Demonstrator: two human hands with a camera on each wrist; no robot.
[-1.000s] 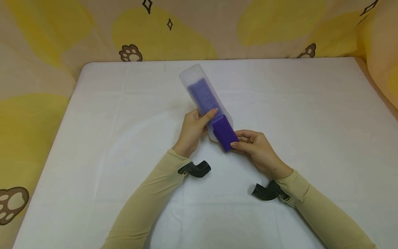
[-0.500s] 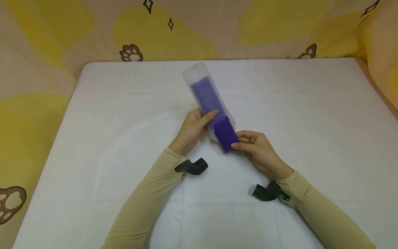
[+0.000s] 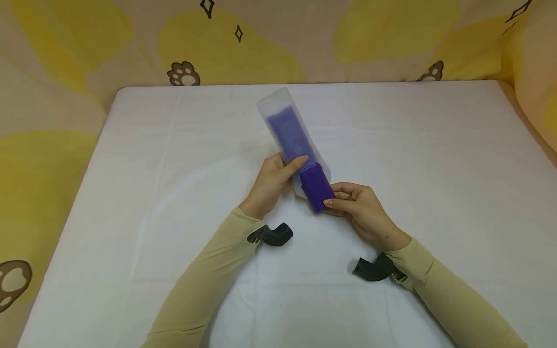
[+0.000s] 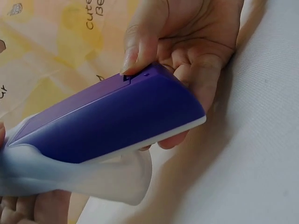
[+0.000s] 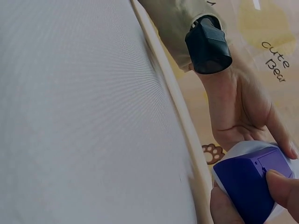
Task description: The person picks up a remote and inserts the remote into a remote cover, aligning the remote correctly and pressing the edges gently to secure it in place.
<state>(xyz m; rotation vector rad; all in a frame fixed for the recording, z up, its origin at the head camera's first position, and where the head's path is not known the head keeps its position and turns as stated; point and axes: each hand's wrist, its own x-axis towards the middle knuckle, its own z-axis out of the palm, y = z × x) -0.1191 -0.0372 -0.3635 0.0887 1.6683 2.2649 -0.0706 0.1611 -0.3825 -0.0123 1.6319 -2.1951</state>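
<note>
We look down from head height at a white table (image 3: pixel 417 159), where a person's two bare hands meet over the middle of the cloth. Between them, slanting from upper left to lower right, is a long translucent cover (image 3: pixel 274 100) with a purple object (image 3: pixel 318 187) at its near end. The far part of the cover shows a paler purple shape through its frosted surface, while the near part of the purple object is uncovered and deep in colour. The left hand (image 3: pixel 267 183) grips the cover from the left side, its thumb lying across the front. The right hand (image 3: pixel 365 209) pinches the bare lower end of the purple object, thumb on top and fingers beneath. From the left wrist we see that this end has a pale underside and a small dark notch (the right thumb's tip sits just beside it), and that the pieces are held up off the cloth. Both arms wear tan sleeves (image 3: pixel 204 278), each with a black wrist camera (image 3: pixel 271 235) at the cuff. Behind the table hangs a yellow and peach fabric (image 3: pixel 383 34) printed with paw prints and sparkles.
</note>
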